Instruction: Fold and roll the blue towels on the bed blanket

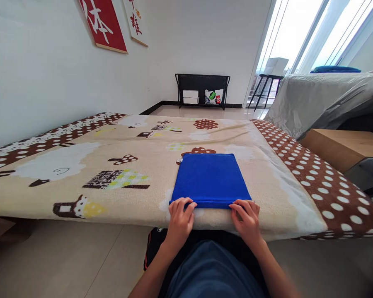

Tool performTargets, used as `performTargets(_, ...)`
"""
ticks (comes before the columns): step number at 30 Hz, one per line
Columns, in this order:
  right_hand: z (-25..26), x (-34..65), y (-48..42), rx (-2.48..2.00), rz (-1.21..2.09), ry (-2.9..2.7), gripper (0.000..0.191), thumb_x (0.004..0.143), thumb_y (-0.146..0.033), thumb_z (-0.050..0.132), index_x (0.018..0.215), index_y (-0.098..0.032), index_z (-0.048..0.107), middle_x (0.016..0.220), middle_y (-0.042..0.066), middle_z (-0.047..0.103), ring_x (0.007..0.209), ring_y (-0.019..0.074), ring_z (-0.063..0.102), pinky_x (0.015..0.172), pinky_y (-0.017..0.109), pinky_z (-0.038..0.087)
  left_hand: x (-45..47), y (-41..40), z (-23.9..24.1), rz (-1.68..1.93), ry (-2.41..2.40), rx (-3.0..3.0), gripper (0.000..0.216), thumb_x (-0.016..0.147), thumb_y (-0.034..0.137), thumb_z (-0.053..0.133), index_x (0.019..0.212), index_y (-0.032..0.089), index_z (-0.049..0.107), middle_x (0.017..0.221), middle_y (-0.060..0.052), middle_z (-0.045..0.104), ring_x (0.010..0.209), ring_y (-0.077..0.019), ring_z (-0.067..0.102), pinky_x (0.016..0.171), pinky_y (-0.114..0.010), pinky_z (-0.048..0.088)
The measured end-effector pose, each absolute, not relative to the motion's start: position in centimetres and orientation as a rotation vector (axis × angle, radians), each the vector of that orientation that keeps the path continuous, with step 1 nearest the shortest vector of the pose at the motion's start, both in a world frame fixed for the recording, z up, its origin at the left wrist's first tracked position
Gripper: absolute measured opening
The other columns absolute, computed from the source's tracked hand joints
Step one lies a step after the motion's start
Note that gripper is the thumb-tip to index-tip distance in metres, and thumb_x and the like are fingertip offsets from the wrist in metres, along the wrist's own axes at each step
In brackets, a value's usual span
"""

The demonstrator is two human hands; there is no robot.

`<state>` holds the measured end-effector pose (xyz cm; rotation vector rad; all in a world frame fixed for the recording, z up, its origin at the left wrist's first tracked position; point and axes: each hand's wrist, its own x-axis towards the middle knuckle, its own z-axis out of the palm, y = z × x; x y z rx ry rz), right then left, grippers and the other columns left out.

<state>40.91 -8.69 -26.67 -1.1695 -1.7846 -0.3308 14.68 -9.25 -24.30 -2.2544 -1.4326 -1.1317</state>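
A blue cloth [211, 176], roughly square, lies flat on the patterned blanket [155, 165] that covers the bed. Its near edge is turned over into a narrow strip. My left hand [182, 213] pinches the near left corner of that strip, fingers curled over it. At the near right corner my right hand [246, 215] grips the strip in the same way. A small white tag [179, 161] sticks out at the cloth's far left side.
Beyond the bed stands a black rack [202, 89] holding white boxes and a printed cushion. To the right are a cardboard box [345, 145], sheet-covered furniture [323, 95] and a black stool [265, 89]. A white wall [49, 70] borders the left.
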Motion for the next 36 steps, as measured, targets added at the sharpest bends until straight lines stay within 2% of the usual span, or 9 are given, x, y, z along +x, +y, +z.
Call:
performTargets(10, -26.5, 38.7, -8.8, -1.099, -0.163, -2.016, 0.04, 0.096, -0.015, 0.055, 0.133, -0.03, 0.061, 0.121, 0.003, 0.07, 0.109, 0.0233, 0.061, 0.096, 0.044, 0.041, 15.4, -8.6, -24.6, -1.127, -1.182, -2.595, 0.043, 0.093, 0.003, 0.044, 0.129, 0.022, 0.056, 0.126, -0.008, 0.068, 0.12, -0.0225, 0.061, 0.104, -0.043, 0.049)
performTargets(16, -27.0, 41.8, -8.5, -1.155, -0.187, -1.887, 0.036, 0.095, -0.017, 0.057, 0.128, -0.028, 0.065, 0.119, 0.004, 0.071, 0.107, 0.0236, 0.062, 0.094, 0.044, 0.046, 13.0, -8.1, -24.9, -1.244, -1.344, -2.372, 0.029, 0.095, 0.011, 0.051, 0.119, 0.022, 0.061, 0.115, -0.007, 0.072, 0.11, -0.023, 0.065, 0.1, -0.044, 0.049)
performTargets(18, -27.1, 42.3, -8.6, -1.175, -0.215, -1.839, 0.035, 0.095, -0.017, 0.057, 0.127, -0.027, 0.066, 0.117, 0.005, 0.072, 0.106, 0.0239, 0.063, 0.093, 0.044, 0.047, 12.9, -8.1, -24.8, -1.232, -1.397, -2.283, 0.028, 0.095, 0.011, 0.051, 0.117, 0.022, 0.063, 0.113, -0.006, 0.073, 0.11, -0.0238, 0.066, 0.105, -0.048, 0.045)
performTargets(20, -26.9, 42.1, -8.8, -1.147, -0.23, -1.855, 0.037, 0.095, -0.015, 0.057, 0.129, -0.026, 0.065, 0.119, 0.006, 0.071, 0.109, 0.0243, 0.064, 0.094, 0.045, 0.048, 13.7, -8.3, -24.7, -1.195, -1.419, -2.245, 0.034, 0.096, 0.008, 0.048, 0.123, 0.022, 0.063, 0.118, -0.005, 0.073, 0.116, -0.0243, 0.065, 0.113, -0.053, 0.037)
performTargets(22, -26.6, 41.2, -9.0, -1.067, -0.207, -1.949, 0.041, 0.095, -0.013, 0.055, 0.133, -0.025, 0.062, 0.126, 0.006, 0.069, 0.117, 0.0242, 0.062, 0.099, 0.046, 0.048, 15.3, -8.6, -24.7, -1.15, -1.335, -2.332, 0.046, 0.095, 0.003, 0.041, 0.133, 0.022, 0.058, 0.127, -0.005, 0.07, 0.126, -0.0224, 0.06, 0.117, -0.051, 0.034)
performTargets(26, -25.7, 38.8, -9.2, -0.969, -0.115, -2.166, 0.047, 0.096, -0.014, 0.051, 0.143, -0.022, 0.053, 0.14, 0.007, 0.061, 0.133, 0.023, 0.053, 0.11, 0.046, 0.045, 18.4, -9.2, -24.8, -1.027, -1.073, -2.629, 0.056, 0.094, 0.003, 0.038, 0.148, 0.017, 0.045, 0.145, -0.007, 0.058, 0.142, -0.0196, 0.046, 0.116, -0.042, 0.041)
performTargets(29, -25.5, 38.3, -8.9, -1.058, -0.12, -2.192, 0.048, 0.098, -0.02, 0.051, 0.146, -0.02, 0.049, 0.144, 0.007, 0.057, 0.137, 0.0226, 0.05, 0.114, 0.046, 0.043, 18.8, -9.0, -24.7, -0.961, -1.136, -2.663, 0.054, 0.097, 0.01, 0.041, 0.15, 0.018, 0.043, 0.149, -0.008, 0.055, 0.144, -0.0211, 0.044, 0.117, -0.045, 0.04)
performTargets(36, -26.7, 43.2, -8.4, -1.297, -0.247, -2.009, 0.041, 0.102, -0.032, 0.051, 0.142, -0.022, 0.054, 0.139, 0.006, 0.062, 0.13, 0.0242, 0.057, 0.112, 0.046, 0.039, 13.9, -7.4, -24.4, -0.891, -1.42, -2.49, 0.04, 0.103, 0.025, 0.045, 0.141, 0.021, 0.054, 0.143, -0.007, 0.06, 0.136, -0.022, 0.053, 0.115, -0.045, 0.035)
